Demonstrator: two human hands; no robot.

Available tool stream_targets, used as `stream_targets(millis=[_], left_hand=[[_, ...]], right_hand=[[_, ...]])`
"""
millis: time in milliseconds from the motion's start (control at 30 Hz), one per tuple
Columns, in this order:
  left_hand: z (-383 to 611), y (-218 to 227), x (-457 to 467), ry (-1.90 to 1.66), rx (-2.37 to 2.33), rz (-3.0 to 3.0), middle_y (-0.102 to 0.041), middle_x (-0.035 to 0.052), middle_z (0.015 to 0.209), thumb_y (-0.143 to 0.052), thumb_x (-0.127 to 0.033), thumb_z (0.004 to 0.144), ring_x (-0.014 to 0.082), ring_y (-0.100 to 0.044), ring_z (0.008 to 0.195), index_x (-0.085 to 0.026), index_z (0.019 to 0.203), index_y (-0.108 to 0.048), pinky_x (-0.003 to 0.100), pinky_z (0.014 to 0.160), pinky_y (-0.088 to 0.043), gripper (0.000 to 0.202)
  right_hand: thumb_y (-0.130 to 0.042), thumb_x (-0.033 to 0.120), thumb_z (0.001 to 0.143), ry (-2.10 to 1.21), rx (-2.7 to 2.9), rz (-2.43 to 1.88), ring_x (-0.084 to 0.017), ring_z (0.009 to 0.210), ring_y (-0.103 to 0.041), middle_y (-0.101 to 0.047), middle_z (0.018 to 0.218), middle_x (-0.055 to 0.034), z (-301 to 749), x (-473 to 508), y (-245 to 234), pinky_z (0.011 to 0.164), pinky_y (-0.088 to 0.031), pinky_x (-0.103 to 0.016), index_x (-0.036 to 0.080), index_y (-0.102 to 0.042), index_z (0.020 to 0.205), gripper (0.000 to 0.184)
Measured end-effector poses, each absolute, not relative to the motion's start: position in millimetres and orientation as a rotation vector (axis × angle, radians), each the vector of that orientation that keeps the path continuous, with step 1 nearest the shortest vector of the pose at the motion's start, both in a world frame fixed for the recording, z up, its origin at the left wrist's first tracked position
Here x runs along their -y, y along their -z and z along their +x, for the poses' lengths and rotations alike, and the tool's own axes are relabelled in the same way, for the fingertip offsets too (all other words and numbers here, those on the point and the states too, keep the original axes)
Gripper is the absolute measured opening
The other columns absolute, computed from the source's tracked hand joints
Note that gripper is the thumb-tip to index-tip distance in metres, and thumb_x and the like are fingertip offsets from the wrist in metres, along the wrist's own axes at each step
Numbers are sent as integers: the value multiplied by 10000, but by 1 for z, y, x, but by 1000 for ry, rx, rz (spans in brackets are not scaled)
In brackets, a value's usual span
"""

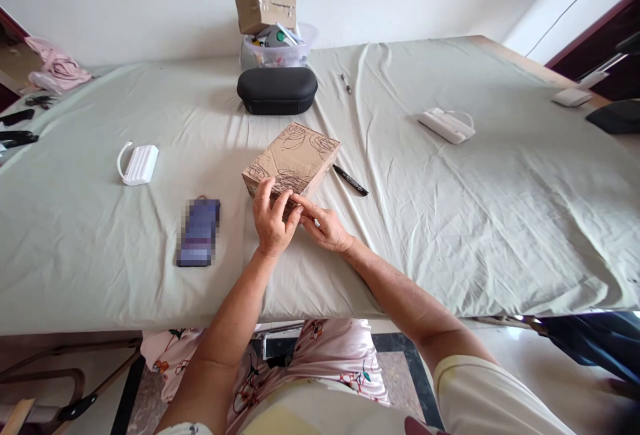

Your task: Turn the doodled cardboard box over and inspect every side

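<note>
A small brown cardboard box with dark scribbled loops on its top lies turned at an angle on the cloth-covered table. At its near side, my left hand has bent fingers over the top edge and the thumb low at the corner. My right hand is closed at that same near corner, index finger stretched along the edge and fingertips close to the left thumb. Both hands hide part of the box's front face. A black marker pen lies just right of the box.
Left of my hands are a phone with a blurred screen and a white power bank. Behind the box sits a black oval case, then a plastic tub with a carton on top. Another white power bank and a pen lie to the right.
</note>
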State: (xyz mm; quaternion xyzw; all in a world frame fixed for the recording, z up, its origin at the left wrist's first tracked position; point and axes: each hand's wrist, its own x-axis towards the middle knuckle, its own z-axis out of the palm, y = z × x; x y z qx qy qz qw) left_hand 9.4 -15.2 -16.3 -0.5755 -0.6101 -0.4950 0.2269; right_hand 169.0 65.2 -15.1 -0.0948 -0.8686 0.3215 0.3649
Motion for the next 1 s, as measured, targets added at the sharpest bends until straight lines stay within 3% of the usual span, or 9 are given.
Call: stream_targets(millis=[167,367,533,667,800,867,933,1000], left_hand=[[9,15,13,1410,1652,-1626,-719,157,1339,-599,-352,1048,313,-583,1462,-195,1160,-718,531,1234,-471,227],[7,7,16,1483,1490,-1670,-761,124,1215,-526,-203,1037,257,-651,1361,-187,1145,-686,464,1165,-550,193],[0,5,18,1537,1511,-1657,-765,120,1187,-448,-113,1014,240,-670,1325,-190,1092,-658,457,1143,-561,237],[-7,6,19,1538,1574,-1557,-758,120,1205,-426,-115,1001,235,-684,1296,-200,1017,-649,454,1136,-552,239],[-12,6,20,1577,1680,-1415,-729,138,1295,-478,-137,967,232,-688,1254,-200,978,-657,424,1099,-548,191],[-13,5,21,1610,1733,-1357,-722,134,1305,-485,-130,939,232,-686,1236,-202,956,-654,419,1091,-540,185],[-14,4,21,1651,1774,-1323,-716,125,1294,-485,-114,914,228,-680,1224,-205,941,-646,409,1076,-543,187],[-14,6,19,1726,1806,-1287,-697,127,1301,-489,-113,901,225,-671,1224,-206,955,-631,390,1053,-557,179]], right_hand=[[-468,296,1104,-701,2257,-293,-153,935,-784,-782,1331,-74,170,-66,16,887,-644,-278,307,-408,1693,592],[-486,345,1104,-560,2206,-471,-148,728,-704,-782,870,-17,175,-78,20,734,-591,-266,265,-442,1678,581],[-483,371,1086,-595,2148,-665,-151,739,-696,-798,901,-19,183,-95,17,758,-588,-283,258,-448,1667,592],[-512,388,1047,-603,2026,-834,-179,726,-687,-802,894,-40,190,-107,13,749,-584,-333,229,-501,1626,600],[-546,453,1025,-644,1847,-960,-178,690,-660,-775,819,-8,193,-118,12,752,-571,-358,240,-519,1591,605],[-568,522,1012,-731,1748,-1005,-179,687,-661,-748,769,1,193,-121,11,750,-563,-362,224,-590,1502,574],[-581,579,986,-814,1681,-1055,-176,686,-655,-727,741,-4,192,-122,10,733,-545,-352,207,-712,1261,481],[-594,585,953,-856,1666,-1099,-168,686,-639,-726,755,-17,192,-122,9,715,-519,-336,203,-738,1024,414]])
